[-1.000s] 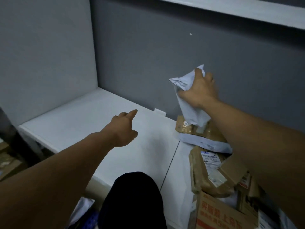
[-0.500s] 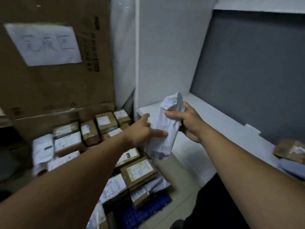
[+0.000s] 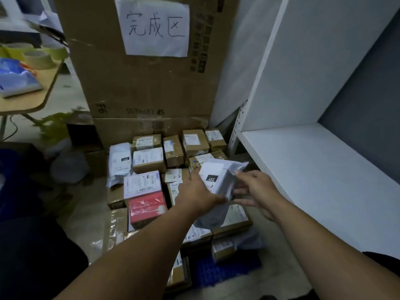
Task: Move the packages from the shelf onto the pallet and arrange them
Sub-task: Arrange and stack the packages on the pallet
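A white mailer bag (image 3: 218, 180) with a black "231" tag hangs over the pile of packages (image 3: 149, 161) on the blue pallet (image 3: 216, 271). My left hand (image 3: 197, 193) grips the bag from its left side and underneath. On the bag's right edge is my right hand (image 3: 257, 191), fingers spread and fairly straight, just touching it. The pile holds several brown boxes, white mailers and one red package (image 3: 147, 206). The white shelf board (image 3: 313, 169) to the right shows no packages in this view.
A tall cardboard box (image 3: 147, 83) with a handwritten paper sign (image 3: 155, 24) stands behind the pallet. At the far left a wooden table (image 3: 28, 100) carries tape rolls (image 3: 39, 59) and a blue-and-white bag (image 3: 15, 76). Bare floor lies left of the pile.
I turned from the shelf to the pallet. The mailer went from my right hand's grip into my left hand, and now hangs lower over the pile. My right hand's fingers have opened.
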